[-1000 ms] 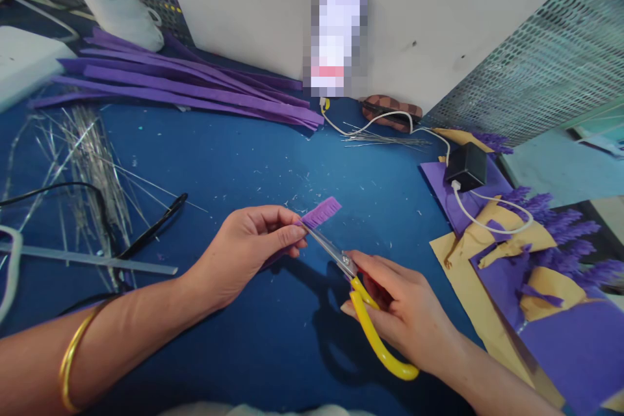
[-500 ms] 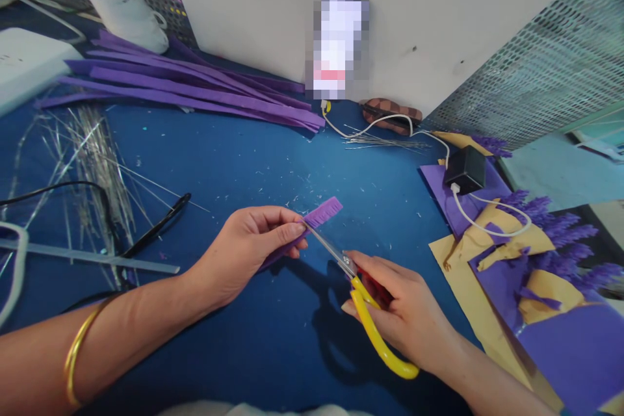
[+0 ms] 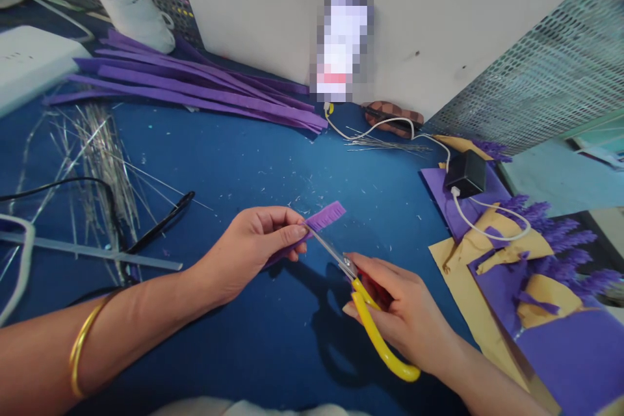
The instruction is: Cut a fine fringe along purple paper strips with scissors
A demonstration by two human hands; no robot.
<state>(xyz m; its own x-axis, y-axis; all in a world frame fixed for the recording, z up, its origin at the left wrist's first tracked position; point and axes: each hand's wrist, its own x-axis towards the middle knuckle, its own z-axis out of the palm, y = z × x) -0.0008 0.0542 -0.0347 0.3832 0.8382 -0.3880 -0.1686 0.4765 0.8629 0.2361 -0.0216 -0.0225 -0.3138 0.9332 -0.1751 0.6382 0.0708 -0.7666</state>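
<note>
Left hand (image 3: 270,234): we pinch the notched purple strip (image 3: 327,215) above the table (image 3: 234,166), well in from its far edge.
Right hand (image 3: 407,312): our fingers are wrapped around yellow-handled scissors (image 3: 370,326), tips at the strip.
Long strips (image 3: 195,86): bunched along the far edge.

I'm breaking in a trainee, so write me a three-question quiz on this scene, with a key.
1. Multiple choice: What colour is the strip pinched in the left hand? (A) Yellow (B) Purple (C) White
2. True or false: The left hand holds the scissors.
3. Which are closer to the pale board: the long purple strips or the scissors?

Key:
1. B
2. False; the right hand holds them.
3. The long purple strips.
</note>
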